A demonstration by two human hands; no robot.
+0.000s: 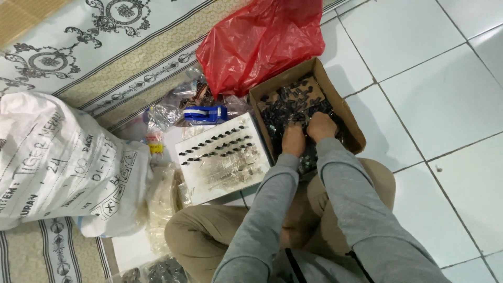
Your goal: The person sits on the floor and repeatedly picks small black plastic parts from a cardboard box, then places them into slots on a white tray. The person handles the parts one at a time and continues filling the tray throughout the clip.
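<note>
A brown cardboard box (335,97) on the tiled floor holds several small black parts (293,102). Both my hands reach down into it, side by side. My left hand (293,139) and my right hand (320,127) are dug into the black parts with the fingers hidden among them. I cannot tell whether either hand grips any. Grey sleeves cover both arms. To the left of the box lies a white board (207,181) with rows of black parts and clear pieces on it.
A red plastic bag (262,39) sits behind the box. A blue tape dispenser (205,113) and clear plastic bags (167,112) lie near the board. A large white sack (57,162) stands at the left on a patterned mat (105,57). My folded legs are below.
</note>
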